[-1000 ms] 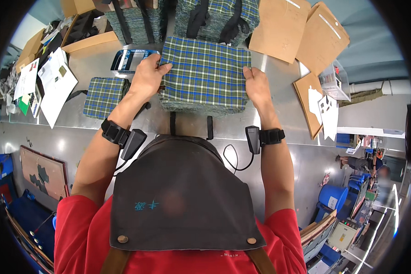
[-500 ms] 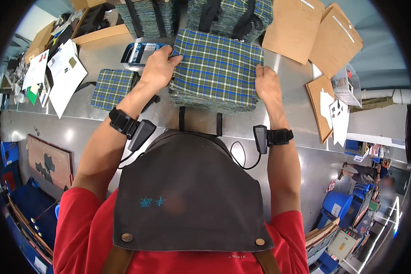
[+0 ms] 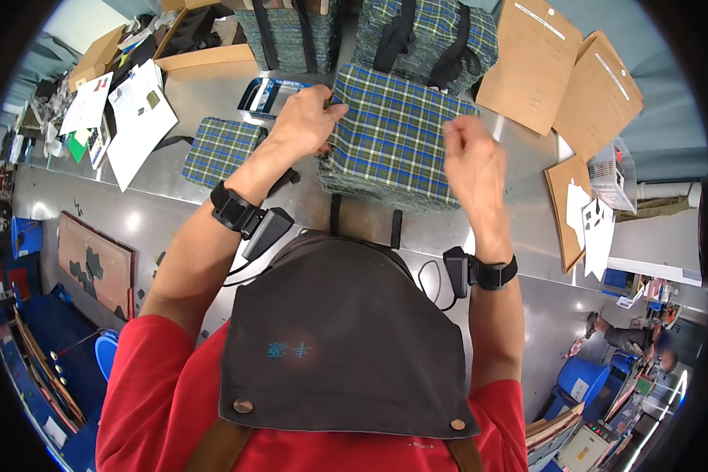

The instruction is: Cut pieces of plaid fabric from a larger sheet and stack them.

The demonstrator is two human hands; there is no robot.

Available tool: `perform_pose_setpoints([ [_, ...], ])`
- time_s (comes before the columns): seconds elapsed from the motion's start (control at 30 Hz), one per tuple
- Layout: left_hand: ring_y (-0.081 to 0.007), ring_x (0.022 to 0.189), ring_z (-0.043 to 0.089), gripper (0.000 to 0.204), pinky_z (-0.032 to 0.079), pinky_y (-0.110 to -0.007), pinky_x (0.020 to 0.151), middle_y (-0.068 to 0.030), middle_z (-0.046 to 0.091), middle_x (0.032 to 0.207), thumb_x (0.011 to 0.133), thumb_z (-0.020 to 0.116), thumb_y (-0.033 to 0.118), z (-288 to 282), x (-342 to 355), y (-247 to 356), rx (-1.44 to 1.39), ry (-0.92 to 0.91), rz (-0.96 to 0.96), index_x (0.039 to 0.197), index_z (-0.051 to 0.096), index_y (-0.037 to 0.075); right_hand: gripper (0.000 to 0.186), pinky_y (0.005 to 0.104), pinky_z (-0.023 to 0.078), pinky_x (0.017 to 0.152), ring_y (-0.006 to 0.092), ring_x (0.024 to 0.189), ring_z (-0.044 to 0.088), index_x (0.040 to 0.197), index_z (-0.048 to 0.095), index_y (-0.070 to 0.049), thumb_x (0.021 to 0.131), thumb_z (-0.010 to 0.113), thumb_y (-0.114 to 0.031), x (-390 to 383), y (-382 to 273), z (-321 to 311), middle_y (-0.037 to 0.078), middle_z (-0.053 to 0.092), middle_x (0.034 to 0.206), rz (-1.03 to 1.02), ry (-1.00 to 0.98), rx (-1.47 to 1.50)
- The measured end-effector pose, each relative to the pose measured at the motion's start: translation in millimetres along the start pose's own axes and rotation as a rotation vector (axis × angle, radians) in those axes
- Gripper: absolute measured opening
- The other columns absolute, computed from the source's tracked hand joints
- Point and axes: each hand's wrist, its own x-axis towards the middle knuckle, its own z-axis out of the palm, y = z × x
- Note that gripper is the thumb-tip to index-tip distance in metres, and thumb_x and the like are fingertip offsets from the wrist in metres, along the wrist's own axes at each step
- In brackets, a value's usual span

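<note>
While hands (image 3: 300, 122) (image 3: 477, 164) flank it, plaid fabric (image 3: 393, 130) lies (stacked).

- Right hand (image 3: 476, 161): earlier flat along the stack's right edge, now its fingers (image 3: 459, 130) are curled over that edge; blur makes any touch hard to judge.
- Stack (image 3: 401, 130): lies farther right in view, turned slightly clockwise, its right edge now partly behind the hand.
- Bench (image 3: 527, 206): has shifted and tilted likewise in view.
</note>
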Motion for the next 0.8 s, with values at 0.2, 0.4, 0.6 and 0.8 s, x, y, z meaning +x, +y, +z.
perform_pose_setpoints([
  [0.2, -0.0191, 0.053, 0.067, 0.051, 0.054, -0.031, 0.045, -0.0184, 0.070, 0.088, 0.098, 0.068, 0.021, 0.6, 1.4, 40.9, -0.019, -0.125, 0.043, 0.136, 0.055, -0.011, 0.039, 0.0334, 0.056, 0.080, 0.0172, 0.088, 0.070, 0.120, 0.063, 0.003, 0.088, 0.075, -0.016, -10.1, -30.9, 10.4, 0.012, 0.075, 0.100, 0.217, -0.602, 0.874],
  [0.4, -0.0217, 0.059, 0.070, 0.049, 0.057, -0.034, 0.051, -0.0154, 0.070, 0.080, 0.102, 0.061, 0.016, 26.0, 17.8, 40.2, -0.063, -0.255, 0.163, 0.144, 0.049, -0.008, 0.059, 0.0324, 0.057, 0.078, 0.0186, 0.090, 0.069, 0.125, 0.058, 0.011, 0.083, 0.083, -0.022, -12.1, -22.7, 15.4, 0.016, 0.070, 0.108, 0.223, -0.699, 0.894],
  [0.6, -0.0242, 0.082, 0.073, 0.031, 0.059, -0.036, 0.073, -0.0146, 0.074, 0.093, 0.095, 0.063, 0.001, 23.0, 15.0, 10.8, 0.025, -0.105, 0.712, 0.126, 0.068, 0.000, 0.054, 0.0276, 0.055, 0.067, 0.0157, 0.077, 0.071, 0.119, 0.063, 0.011, 0.085, 0.083, -0.026, -6.4, -15.0, 15.0, 0.015, 0.073, 0.096, 0.453, -0.696, 0.932],
  [0.8, -0.0351, 0.110, 0.065, 0.028, 0.053, -0.042, 0.096, -0.0135, 0.071, 0.116, 0.083, 0.072, -0.004, 24.1, 6.7, -15.0, 0.132, -0.145, 0.807, 0.111, 0.072, -0.001, 0.042, 0.0297, 0.053, 0.062, 0.0151, 0.075, 0.069, 0.107, 0.066, 0.005, 0.083, 0.083, -0.024, -5.1, -45.1, 9.1, 0.010, 0.073, 0.089, 0.235, -0.602, 0.395],
])
